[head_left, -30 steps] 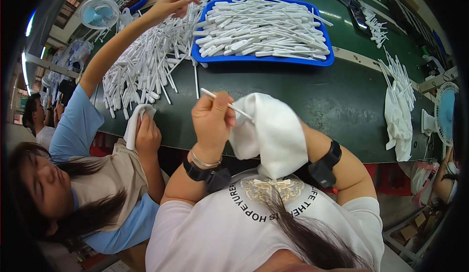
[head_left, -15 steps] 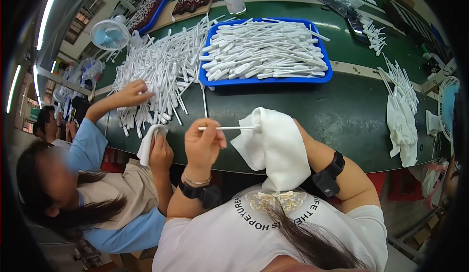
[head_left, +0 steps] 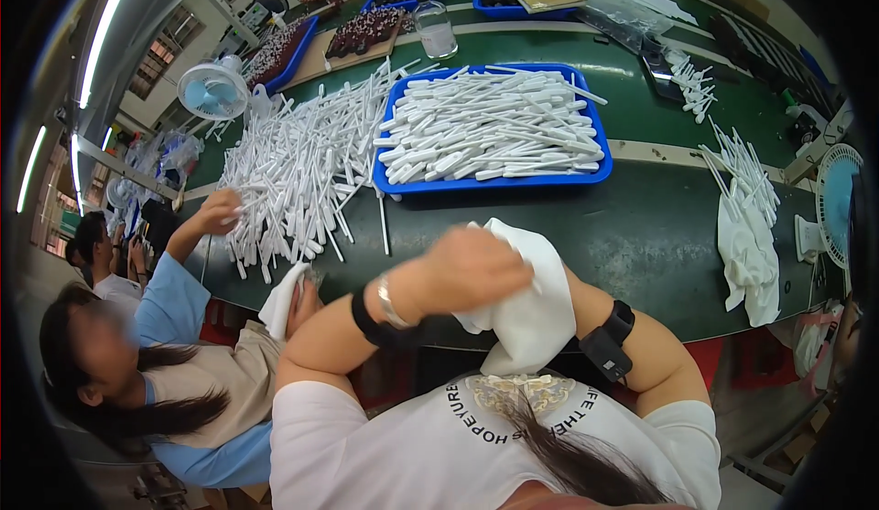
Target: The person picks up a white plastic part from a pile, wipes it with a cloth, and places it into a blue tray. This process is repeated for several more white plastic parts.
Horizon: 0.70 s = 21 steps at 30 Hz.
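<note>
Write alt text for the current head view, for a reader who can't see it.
A person's blurred left hand overlaps a draped white fabric cloth, which hides the right hand. Beyond, on a dark green table, a rectangular blue plastic tray holds piled thin white sticks; a co-worker's bare hand is at a loose heap of similar sticks left of the tray.

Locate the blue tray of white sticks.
Head view, upper middle: the blue tray stands on the green table, beyond the person's left hand, just right of the loose stick pile.
</note>
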Each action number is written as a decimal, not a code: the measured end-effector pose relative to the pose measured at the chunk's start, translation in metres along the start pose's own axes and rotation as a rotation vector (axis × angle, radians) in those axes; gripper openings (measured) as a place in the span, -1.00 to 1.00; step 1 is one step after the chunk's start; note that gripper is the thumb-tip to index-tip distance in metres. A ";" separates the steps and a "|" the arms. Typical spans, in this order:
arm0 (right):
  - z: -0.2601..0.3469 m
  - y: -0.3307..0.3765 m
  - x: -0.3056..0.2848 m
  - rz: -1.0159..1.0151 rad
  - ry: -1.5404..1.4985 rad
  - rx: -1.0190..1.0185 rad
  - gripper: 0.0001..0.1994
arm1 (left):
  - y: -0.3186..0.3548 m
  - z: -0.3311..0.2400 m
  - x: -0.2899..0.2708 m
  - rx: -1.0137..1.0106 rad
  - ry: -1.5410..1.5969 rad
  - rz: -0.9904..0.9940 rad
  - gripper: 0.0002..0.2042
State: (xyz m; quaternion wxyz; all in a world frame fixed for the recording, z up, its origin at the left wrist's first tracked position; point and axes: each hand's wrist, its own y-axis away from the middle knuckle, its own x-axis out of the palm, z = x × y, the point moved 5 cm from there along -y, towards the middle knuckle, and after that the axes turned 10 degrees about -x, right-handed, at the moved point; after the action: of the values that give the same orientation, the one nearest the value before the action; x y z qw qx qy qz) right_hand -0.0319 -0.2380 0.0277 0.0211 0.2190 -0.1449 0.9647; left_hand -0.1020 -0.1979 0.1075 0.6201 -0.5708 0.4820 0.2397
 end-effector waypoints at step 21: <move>-0.027 0.012 -0.008 -0.216 -0.320 0.522 -0.72 | -0.071 0.301 0.042 -0.790 -0.512 0.223 -0.81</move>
State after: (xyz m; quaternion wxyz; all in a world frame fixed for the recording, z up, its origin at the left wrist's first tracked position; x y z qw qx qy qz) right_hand -0.0370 -0.2416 -0.0019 0.0435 0.3800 0.1299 0.9148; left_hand 0.0731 0.0575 0.0702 0.4250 -0.6300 0.2442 0.6024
